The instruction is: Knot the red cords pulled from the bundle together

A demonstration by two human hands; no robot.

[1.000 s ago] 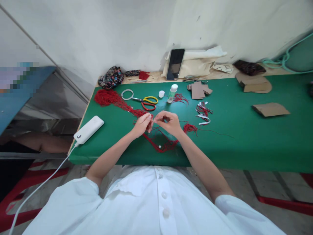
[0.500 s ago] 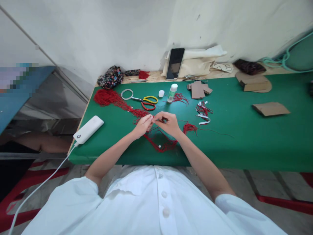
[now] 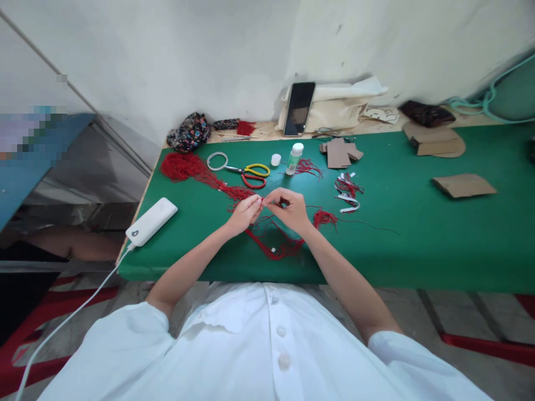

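Down on the green table (image 3: 418, 234), seen from the head camera, both hands are meeting over a tangle of red cord. The left hand (image 3: 244, 214) is curling its fingers inward, with thumb and fingertips pinched together on a strand of the red cord (image 3: 276, 245). The right hand (image 3: 290, 210) is doing the same from the other side, its fingertips nipped shut on the cord just beside those of the left, so that the two pinches are nearly touching. What exactly is sitting between the fingertips is too small to tell.

The cord is trailing in a loop from under the hands toward the near edge of the table, and a long hank of it is running back and to the left to a red bundle (image 3: 181, 166). Just behind the hands, scissors (image 3: 253, 175) with one yellow and one red handle are lying flat, next to a pale ring (image 3: 217, 161). A small glue bottle (image 3: 295, 159) is standing upright beyond them, with a white cap (image 3: 276, 160) beside it. Off to the left, a white power bank (image 3: 151, 221) is resting near the table's edge, its cable hanging down. Cardboard pieces (image 3: 339, 154) and red-and-white scraps (image 3: 348, 192) are lying to the right, and a phone (image 3: 300, 109) is leaning against the wall.
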